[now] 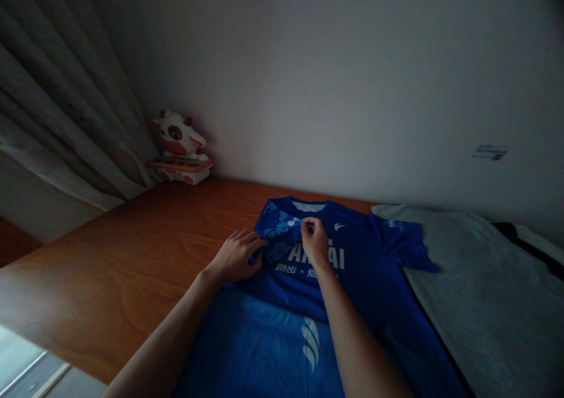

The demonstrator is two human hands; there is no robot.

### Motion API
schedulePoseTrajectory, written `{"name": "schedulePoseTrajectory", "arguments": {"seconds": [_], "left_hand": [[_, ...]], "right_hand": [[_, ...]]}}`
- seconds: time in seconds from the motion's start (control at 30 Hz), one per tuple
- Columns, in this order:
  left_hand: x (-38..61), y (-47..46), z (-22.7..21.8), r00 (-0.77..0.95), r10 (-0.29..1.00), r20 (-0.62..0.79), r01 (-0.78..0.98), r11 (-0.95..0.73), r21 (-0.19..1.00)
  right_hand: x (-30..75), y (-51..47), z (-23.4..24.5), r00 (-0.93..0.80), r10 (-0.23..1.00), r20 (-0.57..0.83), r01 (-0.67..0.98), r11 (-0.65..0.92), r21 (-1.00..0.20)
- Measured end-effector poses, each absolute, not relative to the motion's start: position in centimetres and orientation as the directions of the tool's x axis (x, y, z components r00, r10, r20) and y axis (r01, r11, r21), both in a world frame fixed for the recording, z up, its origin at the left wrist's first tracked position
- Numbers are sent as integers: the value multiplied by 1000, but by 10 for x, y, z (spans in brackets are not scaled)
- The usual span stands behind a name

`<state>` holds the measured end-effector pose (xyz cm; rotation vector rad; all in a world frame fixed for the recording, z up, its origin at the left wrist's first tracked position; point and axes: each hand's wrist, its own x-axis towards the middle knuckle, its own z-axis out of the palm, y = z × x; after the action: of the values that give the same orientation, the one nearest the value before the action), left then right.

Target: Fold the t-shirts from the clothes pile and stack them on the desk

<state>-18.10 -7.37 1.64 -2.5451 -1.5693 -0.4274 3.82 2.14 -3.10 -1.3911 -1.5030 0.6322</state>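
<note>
A blue short-sleeved T-shirt (374, 280) with white lettering lies front up on the wooden table. Its patterned left-side sleeve (277, 225) is turned inward over the chest and covers part of the print. My right hand (315, 239) pinches the end of this sleeve between thumb and fingers, above the lettering. At the shirt's left edge is my left hand (240, 256), fingers curved over the fabric with the thumb below them, gripping the cloth. A lighter blue panel with a white wing-like mark (311, 342) spreads between my forearms.
The brown wooden tabletop (132, 245) meets a pale wall behind. A cow-shaped toy keyboard (180, 148) stands at the back left corner beside a curtain (57, 93). Grey cloth (480, 280) lies to the right, partly under the other sleeve. A small label (490, 152) is on the wall.
</note>
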Motion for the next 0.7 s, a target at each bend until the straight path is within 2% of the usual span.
{"name": "schedulePoseTrajectory", "arguments": {"seconds": [0.13, 0.23, 0.4, 0.57, 0.7], "left_hand": [[-178, -71, 12, 445, 818, 363, 860, -504, 80], [-179, -70, 9, 401, 828, 391, 879, -469, 92], [-186, -70, 6, 277, 899, 338, 934, -335, 126], [-195, -72, 7, 337, 913, 231, 920, -372, 126], [-199, -73, 9, 337, 915, 224, 924, -367, 107]], "right_hand": [[39, 20, -29, 67, 951, 301, 455, 239, -857], [39, 18, -28, 27, 954, 300, 465, 253, -848], [41, 16, -27, -140, 950, 278, 651, 300, -697], [44, 13, -27, -102, 947, 305, 748, 275, -604], [44, 5, -25, -89, 942, 323, 839, 246, -486]]}}
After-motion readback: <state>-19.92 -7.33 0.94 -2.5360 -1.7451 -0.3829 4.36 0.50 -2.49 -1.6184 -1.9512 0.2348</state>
